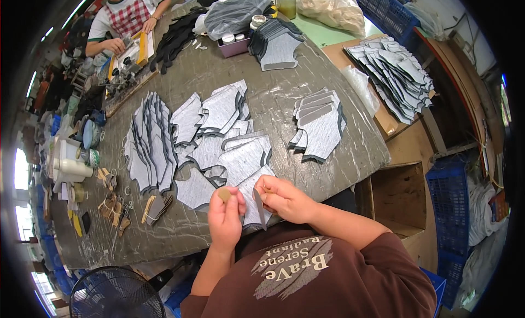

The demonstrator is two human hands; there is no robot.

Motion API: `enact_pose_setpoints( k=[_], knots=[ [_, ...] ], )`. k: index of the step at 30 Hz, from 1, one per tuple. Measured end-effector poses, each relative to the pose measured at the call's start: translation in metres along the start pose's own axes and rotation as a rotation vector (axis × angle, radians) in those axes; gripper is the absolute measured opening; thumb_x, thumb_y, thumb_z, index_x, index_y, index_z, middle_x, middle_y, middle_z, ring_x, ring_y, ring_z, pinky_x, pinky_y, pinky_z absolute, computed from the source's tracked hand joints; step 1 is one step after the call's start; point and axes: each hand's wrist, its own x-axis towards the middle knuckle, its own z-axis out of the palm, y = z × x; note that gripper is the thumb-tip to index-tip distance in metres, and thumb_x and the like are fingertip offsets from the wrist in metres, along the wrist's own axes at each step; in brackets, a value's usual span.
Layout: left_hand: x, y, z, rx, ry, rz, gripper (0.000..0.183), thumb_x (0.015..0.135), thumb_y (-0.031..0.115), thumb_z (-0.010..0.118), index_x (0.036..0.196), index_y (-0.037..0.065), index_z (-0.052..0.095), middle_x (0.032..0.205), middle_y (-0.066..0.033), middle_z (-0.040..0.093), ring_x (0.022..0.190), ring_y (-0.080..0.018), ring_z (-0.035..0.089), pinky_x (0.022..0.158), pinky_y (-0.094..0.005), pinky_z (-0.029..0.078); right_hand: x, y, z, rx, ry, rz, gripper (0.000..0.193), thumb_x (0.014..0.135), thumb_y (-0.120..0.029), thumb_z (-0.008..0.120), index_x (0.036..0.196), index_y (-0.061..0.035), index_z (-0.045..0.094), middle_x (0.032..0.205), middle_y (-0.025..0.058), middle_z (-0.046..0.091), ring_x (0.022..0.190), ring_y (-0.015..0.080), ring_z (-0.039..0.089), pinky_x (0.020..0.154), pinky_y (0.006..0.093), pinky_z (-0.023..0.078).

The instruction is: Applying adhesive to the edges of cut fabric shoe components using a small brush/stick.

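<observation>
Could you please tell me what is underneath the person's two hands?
Between the left hand and the right hand, a light grey fabric piece shows; whatever lies directly beneath either hand is covered and cannot be seen.

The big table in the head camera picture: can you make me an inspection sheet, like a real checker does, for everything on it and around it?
Surface: dark table, shiny and creased.
Job's things: grey fabric pieces heaped before the hands; a fanned pile left, a smaller stack right.
Clutter: purple box holding white-lidded jars; clear plastic bag.
Grips: left hand pinches a tan round piece; right hand holds a slim grey strip.
Cables: cannot tell for sure.
Surroundings: another person upper left, black fan lower left, blue crate right.
</observation>
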Motion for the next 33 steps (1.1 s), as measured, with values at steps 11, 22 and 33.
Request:
enact_pose_setpoints(
  k=[11, 22, 33],
  knots=[
    [0.004, 0.025, -0.018, 0.568, 0.213, -0.044, 0.009, 0.08, 0.0, 0.066, 0.083, 0.002, 0.059, 0.072, -0.0017, 0.056, 0.063, -0.0096, 0.052, 0.058, -0.0233, 0.043, 0.005, 0.008, -0.037, 0.812, 0.316, -0.192, 0.006, 0.092, -0.01, 0.046, 0.096, -0.0067, 0.049, 0.083, 0.0036, 0.054, 0.07, 0.0119, 0.053, 0.057, 0.0273, 0.044],
    [0.025, 0.011, -0.007, 0.545, 0.148, -0.193, 0.005, 0.08, 0.004, 0.066, 0.081, 0.0, 0.064, 0.07, -0.0009, 0.061, 0.056, -0.0064, 0.054, 0.052, -0.0202, 0.044, -0.013, 0.033, -0.017, -1.355, 0.198, -0.445, 0.028, 0.069, -0.013, 0.059, 0.096, -0.0134, 0.066, 0.076, 0.0034, 0.051, 0.063, 0.0204, 0.059, 0.053, 0.0328, 0.048],
    [0.03, 0.008, -0.009, 0.56, 0.147, -0.232, 0.004, 0.08, 0.003, 0.067, 0.08, 0.0, 0.065, 0.069, -0.0007, 0.061, 0.055, -0.006, 0.054, 0.052, -0.0204, 0.044, -0.01, 0.028, -0.016, -1.37, 0.238, -0.463, 0.019, 0.072, -0.013, 0.062, 0.09, -0.0145, 0.068, 0.091, 0.0022, 0.057, 0.061, 0.018, 0.059, 0.052, 0.0308, 0.048]
  ],
)
